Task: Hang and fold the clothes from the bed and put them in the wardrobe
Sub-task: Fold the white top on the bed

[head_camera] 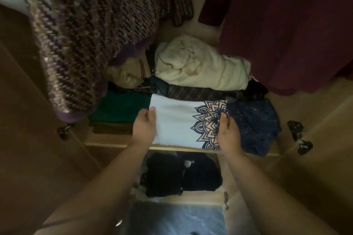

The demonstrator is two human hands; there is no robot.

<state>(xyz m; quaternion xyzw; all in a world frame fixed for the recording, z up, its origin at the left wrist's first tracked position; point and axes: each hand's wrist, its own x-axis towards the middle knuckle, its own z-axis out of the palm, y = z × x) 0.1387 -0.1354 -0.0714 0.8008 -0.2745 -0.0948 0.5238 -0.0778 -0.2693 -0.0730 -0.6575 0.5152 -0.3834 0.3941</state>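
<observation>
White folded shirt [175, 122] with navy mandala print, speckled blue garment [254, 122], cream bundle [200, 66], possibly green fold [122, 107]

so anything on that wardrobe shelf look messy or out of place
Yes: the cream garment at the back of the shelf lies crumpled in a heap, not folded flat like the white printed top in front of it.

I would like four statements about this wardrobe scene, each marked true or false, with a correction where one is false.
1. The left hand and the right hand both hold the folded white shirt. True.
2. The shirt carries a red pattern. False: the print is navy blue.
3. A green garment lies left of the shirt. True.
4. The shelf below holds white clothes. False: black clothes lie there.
</observation>
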